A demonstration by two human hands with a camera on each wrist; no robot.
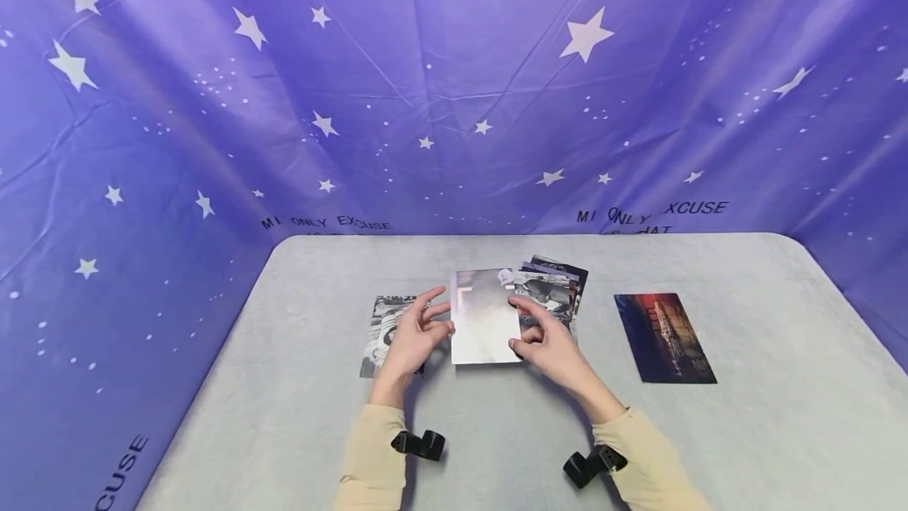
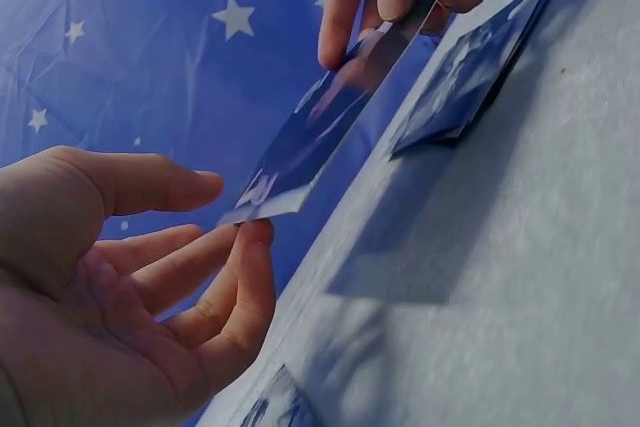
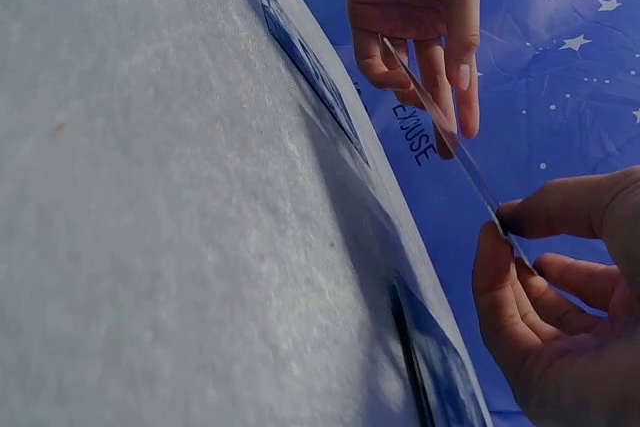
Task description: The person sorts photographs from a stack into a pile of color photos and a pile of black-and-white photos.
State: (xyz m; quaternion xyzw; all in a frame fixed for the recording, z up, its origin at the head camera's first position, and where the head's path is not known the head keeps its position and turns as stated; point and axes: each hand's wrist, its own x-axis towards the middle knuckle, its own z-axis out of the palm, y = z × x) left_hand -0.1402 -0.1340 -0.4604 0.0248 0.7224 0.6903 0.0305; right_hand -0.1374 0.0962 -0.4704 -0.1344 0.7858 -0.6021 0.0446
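Observation:
A glossy photo print (image 1: 485, 318) is held above the table, its surface bright with glare in the head view. My right hand (image 1: 556, 349) pinches its right side between thumb and fingers, as the right wrist view also shows. At the opposite edge is my left hand (image 1: 414, 337), fingers spread and slightly bent. In the left wrist view its fingertips (image 2: 257, 234) touch the print's near end from below, while the thumb stands off it. A black-and-white photo (image 1: 376, 337) lies on the table, partly hidden behind the left hand.
Behind the held print, a loose pile of photos (image 1: 560, 286) lies fanned on the grey table (image 1: 284, 416). Farther right lies a dark red and blue picture (image 1: 665, 337). A purple star-patterned cloth (image 1: 440, 61) hangs along the table's back and sides.

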